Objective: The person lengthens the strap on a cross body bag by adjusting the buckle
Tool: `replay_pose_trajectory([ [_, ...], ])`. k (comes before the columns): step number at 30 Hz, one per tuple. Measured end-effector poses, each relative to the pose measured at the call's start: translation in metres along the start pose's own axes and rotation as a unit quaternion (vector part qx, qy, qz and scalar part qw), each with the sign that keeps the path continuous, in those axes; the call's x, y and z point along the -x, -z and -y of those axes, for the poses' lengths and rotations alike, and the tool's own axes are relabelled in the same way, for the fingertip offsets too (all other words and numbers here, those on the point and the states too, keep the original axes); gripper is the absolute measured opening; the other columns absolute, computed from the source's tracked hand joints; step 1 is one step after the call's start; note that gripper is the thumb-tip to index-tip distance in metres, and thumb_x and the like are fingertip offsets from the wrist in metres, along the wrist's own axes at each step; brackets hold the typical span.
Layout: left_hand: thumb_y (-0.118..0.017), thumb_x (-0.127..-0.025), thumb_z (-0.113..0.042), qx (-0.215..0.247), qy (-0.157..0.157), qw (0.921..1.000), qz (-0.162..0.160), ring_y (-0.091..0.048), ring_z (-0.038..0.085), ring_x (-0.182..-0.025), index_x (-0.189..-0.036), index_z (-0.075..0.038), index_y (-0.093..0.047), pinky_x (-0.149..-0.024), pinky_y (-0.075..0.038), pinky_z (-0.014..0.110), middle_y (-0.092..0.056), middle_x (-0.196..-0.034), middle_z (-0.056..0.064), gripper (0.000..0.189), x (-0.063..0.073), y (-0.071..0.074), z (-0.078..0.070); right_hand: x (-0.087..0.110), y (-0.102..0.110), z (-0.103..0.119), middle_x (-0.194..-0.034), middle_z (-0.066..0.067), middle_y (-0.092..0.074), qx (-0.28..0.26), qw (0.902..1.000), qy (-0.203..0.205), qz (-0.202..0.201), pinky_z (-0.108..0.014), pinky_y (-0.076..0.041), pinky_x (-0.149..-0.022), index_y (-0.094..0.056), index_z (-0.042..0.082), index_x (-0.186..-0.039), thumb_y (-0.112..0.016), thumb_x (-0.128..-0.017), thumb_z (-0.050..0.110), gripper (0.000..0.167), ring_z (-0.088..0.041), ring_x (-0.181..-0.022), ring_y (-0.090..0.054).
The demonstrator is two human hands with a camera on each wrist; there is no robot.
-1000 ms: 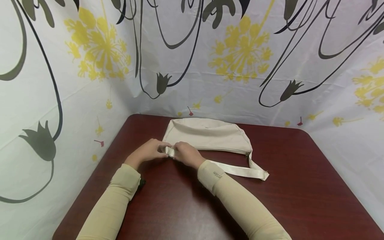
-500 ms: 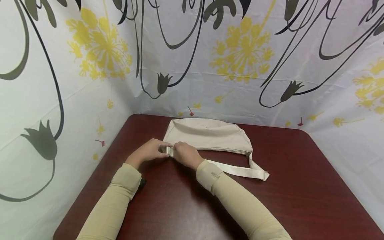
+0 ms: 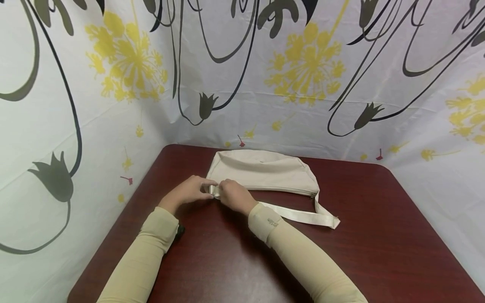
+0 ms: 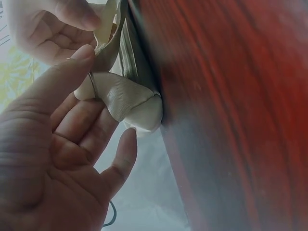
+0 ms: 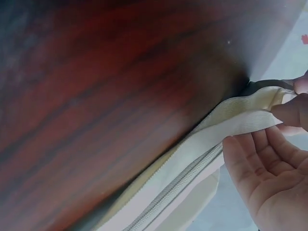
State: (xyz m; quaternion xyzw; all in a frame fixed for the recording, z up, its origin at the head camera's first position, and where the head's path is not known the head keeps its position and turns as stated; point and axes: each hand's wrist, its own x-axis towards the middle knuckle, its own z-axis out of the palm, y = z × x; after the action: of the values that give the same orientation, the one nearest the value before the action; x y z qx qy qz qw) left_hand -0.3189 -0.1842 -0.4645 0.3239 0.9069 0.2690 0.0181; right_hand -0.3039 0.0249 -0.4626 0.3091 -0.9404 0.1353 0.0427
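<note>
A cream shoulder bag (image 3: 265, 170) lies flat near the back of the table, its zipper (image 5: 178, 183) along the near edge. Its webbing strap (image 3: 303, 216) loops out in front. At the bag's left corner my left hand (image 3: 187, 191) pinches the strap end by a thin metal ring (image 4: 92, 84) between thumb and fingers, its little finger held apart. Just right of it, my right hand (image 3: 236, 195) pinches the strap between thumb and fingers. In the right wrist view, two layers of strap (image 5: 231, 120) run into that grip. The fingertips are partly hidden in the head view.
The dark red-brown table (image 3: 379, 244) extends in front and to the right of the bag. A patterned white cloth (image 3: 242, 84) hangs close behind the table and along its sides. A small dark item (image 3: 179, 231) shows beside the left cuff.
My right hand has shifted very slightly left, toward my left hand. Both hands keep hold of the strap, and the bag stays in place.
</note>
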Motion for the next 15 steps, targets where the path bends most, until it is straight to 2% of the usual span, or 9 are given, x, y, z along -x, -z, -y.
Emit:
replay_pose_trajectory([
  [8, -0.081, -0.087, -0.017, 0.003, 0.004, 1.0, 0.0, -0.065, 0.005, -0.074, -0.127, -0.008, -0.071, -0.071, -0.052, 0.027, -0.074, -0.089, -0.003, 0.043, 0.0016, -0.0012, -0.0011, 0.0006, 0.0025, 0.0019, -0.086, -0.002, -0.06, -0.035, 0.9993, 0.013, -0.009, -0.033, -0.052, -0.075, -0.068, 0.006, -0.096, -0.073, -0.086, 0.008, 0.011, -0.016, -0.079, -0.057],
  [15, -0.08, -0.087, -0.017, 0.006, 0.004, 0.9999, -0.008, -0.067, 0.006, -0.075, -0.127, -0.007, -0.071, -0.071, -0.053, 0.028, -0.076, -0.095, 0.0, 0.042, 0.0035, -0.0007, -0.0032, -0.0021, 0.0027, 0.0052, -0.088, -0.001, -0.061, -0.032, 0.9994, 0.011, -0.008, -0.031, -0.051, -0.077, -0.067, 0.007, -0.097, -0.073, -0.087, 0.009, 0.011, -0.016, -0.082, -0.058],
])
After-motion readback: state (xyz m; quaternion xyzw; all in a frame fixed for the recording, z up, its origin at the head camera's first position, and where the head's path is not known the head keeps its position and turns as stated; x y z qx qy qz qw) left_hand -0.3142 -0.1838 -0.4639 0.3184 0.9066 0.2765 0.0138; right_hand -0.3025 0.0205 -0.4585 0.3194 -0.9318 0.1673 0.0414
